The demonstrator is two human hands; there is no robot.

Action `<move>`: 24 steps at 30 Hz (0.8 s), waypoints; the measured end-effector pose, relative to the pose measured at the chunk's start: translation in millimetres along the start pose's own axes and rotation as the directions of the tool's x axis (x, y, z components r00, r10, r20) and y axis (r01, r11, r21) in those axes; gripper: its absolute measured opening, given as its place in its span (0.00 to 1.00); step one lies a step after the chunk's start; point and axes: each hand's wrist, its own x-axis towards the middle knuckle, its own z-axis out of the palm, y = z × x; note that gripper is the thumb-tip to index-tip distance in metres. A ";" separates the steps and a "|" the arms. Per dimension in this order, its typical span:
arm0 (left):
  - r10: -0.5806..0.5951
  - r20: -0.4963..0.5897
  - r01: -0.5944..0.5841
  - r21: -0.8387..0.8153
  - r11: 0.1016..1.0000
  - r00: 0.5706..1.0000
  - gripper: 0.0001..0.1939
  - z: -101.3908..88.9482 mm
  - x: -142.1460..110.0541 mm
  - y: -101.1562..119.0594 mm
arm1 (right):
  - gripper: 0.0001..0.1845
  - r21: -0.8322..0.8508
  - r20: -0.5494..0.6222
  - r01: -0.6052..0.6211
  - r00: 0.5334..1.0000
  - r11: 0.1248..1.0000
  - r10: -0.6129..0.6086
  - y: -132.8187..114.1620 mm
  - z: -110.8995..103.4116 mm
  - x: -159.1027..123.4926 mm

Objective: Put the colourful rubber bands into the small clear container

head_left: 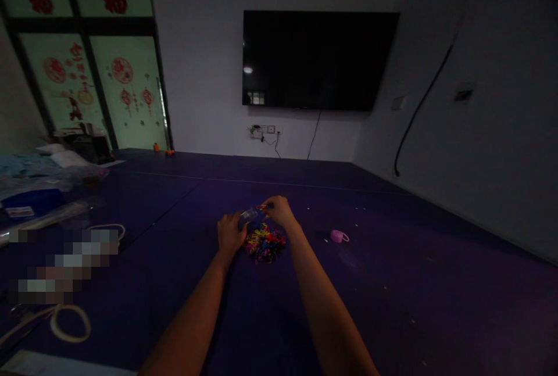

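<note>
A heap of small coloured bands (pixel 265 243) lies on the dark purple surface (pixel 392 283) between my two forearms. My left hand (pixel 231 233) is closed round a small clear bag or packet (pixel 248 215), held just above the heap. My right hand (pixel 279 210) pinches a small coloured piece (pixel 263 207) at the mouth of that packet. The two hands almost touch. The room is dim and the small items are hard to make out.
A small pink object (pixel 337 236) lies to the right of the heap. White cable loops (pixel 70 323) and plastic-wrapped clutter (pixel 39 190) fill the left side. A black television (pixel 318 59) hangs on the far wall, with decorated glass doors (pixel 91 74) at the left.
</note>
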 end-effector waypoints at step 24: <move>0.134 0.064 -0.132 -0.035 0.991 0.989 0.22 2.0 0.8 -0.5 | 0.08 -0.079 -0.016 -0.041 0.999 0.996 0.040 -6.6 9.3 -4.2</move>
